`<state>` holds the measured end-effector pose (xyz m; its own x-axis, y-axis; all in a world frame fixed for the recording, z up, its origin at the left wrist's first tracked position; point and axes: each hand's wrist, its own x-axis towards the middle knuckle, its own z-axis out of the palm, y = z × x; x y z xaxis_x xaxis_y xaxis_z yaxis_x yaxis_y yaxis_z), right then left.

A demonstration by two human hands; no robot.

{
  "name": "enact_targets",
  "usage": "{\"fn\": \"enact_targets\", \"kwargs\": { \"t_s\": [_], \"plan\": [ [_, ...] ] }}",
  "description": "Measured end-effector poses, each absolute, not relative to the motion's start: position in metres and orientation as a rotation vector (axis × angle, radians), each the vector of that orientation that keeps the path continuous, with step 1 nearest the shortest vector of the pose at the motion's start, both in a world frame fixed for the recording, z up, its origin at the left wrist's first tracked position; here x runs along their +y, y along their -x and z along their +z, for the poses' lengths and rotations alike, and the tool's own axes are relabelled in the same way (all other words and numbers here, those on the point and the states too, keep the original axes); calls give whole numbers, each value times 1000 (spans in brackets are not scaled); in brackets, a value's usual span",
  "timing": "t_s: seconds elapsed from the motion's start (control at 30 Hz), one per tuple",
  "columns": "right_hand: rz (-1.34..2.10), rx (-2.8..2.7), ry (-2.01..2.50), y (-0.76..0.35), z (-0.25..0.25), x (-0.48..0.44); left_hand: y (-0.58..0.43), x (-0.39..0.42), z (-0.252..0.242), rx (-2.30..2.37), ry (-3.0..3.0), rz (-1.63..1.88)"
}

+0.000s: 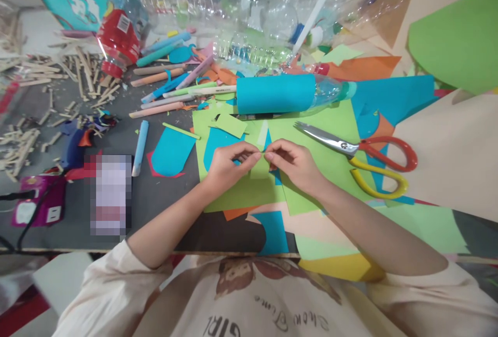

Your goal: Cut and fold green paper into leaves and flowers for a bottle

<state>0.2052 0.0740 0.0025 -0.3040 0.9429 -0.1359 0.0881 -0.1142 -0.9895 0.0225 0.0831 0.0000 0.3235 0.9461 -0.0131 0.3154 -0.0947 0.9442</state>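
Observation:
My left hand [234, 163] and my right hand [292, 163] meet above the green paper sheets [257, 192], fingertips almost touching. Both are closed in a pinch on a small piece of green paper [263, 152], mostly hidden by the fingers. Under the left hand lies a blue paper cutout [213, 145], partly covered. Further left is another blue cutout [173, 151] with a thin green paper roll [181, 131] along its top. Scissors [330, 139] with one red and one yellow handle rest open to the right of my right hand.
A plastic bottle wrapped in blue paper [276, 93] lies beyond my hands. Clear bottles [249, 46] and several coloured paper rolls [163, 49] crowd the back. Wooden stick pieces [23, 145], a phone [111, 194] and a glue gun [75, 148] are at left; paper scraps [436, 228] at right.

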Motion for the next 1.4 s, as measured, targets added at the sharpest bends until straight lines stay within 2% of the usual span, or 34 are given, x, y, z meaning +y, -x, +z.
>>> {"fn": "enact_targets", "kwargs": {
  "t_s": [1.4],
  "plan": [
    [1592,-1311,1262,-202,5,81,-28,89,-3,1163,-1492,801]
  ]
}}
